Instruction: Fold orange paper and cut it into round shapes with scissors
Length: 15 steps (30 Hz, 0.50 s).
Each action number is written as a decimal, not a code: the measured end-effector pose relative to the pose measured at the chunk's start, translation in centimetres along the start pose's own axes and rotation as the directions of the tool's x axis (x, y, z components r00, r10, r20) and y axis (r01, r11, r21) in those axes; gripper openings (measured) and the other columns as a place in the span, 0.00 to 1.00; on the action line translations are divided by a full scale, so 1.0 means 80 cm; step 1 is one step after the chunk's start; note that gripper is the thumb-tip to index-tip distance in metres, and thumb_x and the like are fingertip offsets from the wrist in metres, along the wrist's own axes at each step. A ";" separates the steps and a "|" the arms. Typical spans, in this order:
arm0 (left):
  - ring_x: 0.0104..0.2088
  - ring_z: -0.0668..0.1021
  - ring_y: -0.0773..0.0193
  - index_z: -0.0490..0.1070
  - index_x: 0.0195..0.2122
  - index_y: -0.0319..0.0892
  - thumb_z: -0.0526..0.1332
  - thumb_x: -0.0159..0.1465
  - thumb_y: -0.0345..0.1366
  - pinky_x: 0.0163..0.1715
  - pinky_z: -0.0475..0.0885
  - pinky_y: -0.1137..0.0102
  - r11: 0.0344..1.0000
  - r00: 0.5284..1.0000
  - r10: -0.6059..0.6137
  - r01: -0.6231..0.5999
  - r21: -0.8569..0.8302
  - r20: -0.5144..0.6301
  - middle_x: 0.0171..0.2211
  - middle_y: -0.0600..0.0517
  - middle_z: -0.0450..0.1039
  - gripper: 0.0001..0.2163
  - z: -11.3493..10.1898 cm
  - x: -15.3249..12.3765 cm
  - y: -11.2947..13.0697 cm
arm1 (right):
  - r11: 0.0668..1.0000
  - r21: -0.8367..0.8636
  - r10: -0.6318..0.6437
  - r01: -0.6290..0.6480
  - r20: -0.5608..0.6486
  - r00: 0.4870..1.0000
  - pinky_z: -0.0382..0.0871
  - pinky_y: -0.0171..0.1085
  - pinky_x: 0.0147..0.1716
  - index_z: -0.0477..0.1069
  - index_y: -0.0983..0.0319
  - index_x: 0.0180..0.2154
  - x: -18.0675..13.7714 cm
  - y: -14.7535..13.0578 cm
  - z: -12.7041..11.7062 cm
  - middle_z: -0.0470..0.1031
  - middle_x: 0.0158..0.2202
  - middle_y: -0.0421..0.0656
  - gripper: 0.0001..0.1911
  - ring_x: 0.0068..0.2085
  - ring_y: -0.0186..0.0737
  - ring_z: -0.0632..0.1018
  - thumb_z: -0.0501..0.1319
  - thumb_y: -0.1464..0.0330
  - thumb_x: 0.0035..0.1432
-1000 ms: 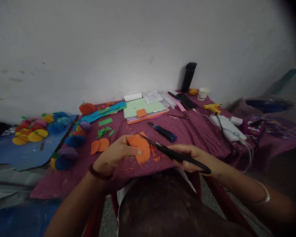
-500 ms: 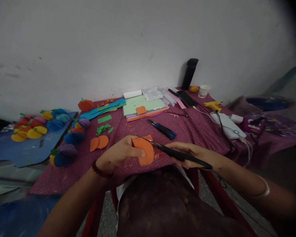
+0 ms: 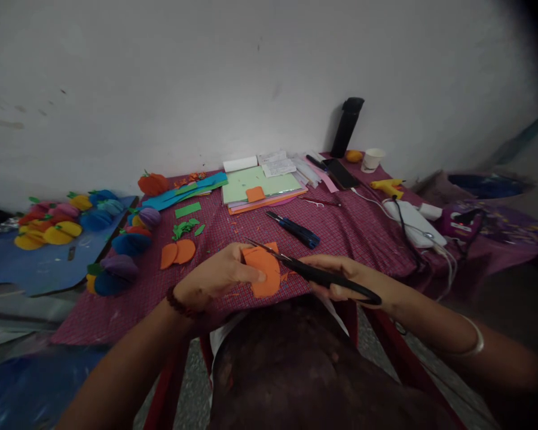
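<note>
My left hand [image 3: 224,272] pinches an orange piece of paper or foam [image 3: 268,276] with a rounded edge, thumb on top. My right hand [image 3: 341,278] grips black-handled scissors [image 3: 327,276], whose blades lie across the upper part of the orange piece. Small orange scraps lie just beside it on the checked cloth. To the left are rounded orange cutouts [image 3: 179,253], small green leaf shapes [image 3: 186,228] and a green strip [image 3: 188,209]. A blue-and-black cutter [image 3: 296,230] rests beyond my hands.
Finished colourful paper balls [image 3: 56,224] sit on a blue board at left. At the back are stacked coloured sheets [image 3: 260,186], a black bottle [image 3: 347,127], a phone [image 3: 341,173] and a paper cup [image 3: 372,160]. A yellow glue gun [image 3: 388,187] and a white power strip [image 3: 415,224] with cables lie right.
The view has shifted slightly. The scissors' blades look a little more parted over the orange piece; both hands keep their grip.
</note>
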<state>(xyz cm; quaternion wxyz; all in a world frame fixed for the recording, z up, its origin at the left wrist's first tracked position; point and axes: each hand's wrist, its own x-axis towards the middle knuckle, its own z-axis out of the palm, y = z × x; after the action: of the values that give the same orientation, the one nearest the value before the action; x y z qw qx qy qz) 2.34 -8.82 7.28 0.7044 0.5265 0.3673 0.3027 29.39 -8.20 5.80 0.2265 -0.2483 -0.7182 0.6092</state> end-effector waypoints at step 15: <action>0.27 0.74 0.66 0.79 0.27 0.38 0.67 0.50 0.31 0.32 0.69 0.72 0.969 0.997 -0.043 0.028 0.245 0.057 0.25 0.51 0.77 0.04 -0.004 -0.004 0.008 | 0.999 0.031 0.041 -0.044 0.102 0.994 0.70 0.37 0.41 0.66 0.60 0.60 -0.004 0.024 -0.023 0.74 0.48 0.48 0.32 0.44 0.40 0.74 0.65 0.59 0.55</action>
<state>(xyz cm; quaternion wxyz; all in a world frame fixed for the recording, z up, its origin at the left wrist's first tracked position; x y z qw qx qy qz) 1.88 -8.77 7.93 0.6506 0.6116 0.3893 0.2260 30.93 -6.75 4.20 0.1807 -0.2283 -0.7132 0.6377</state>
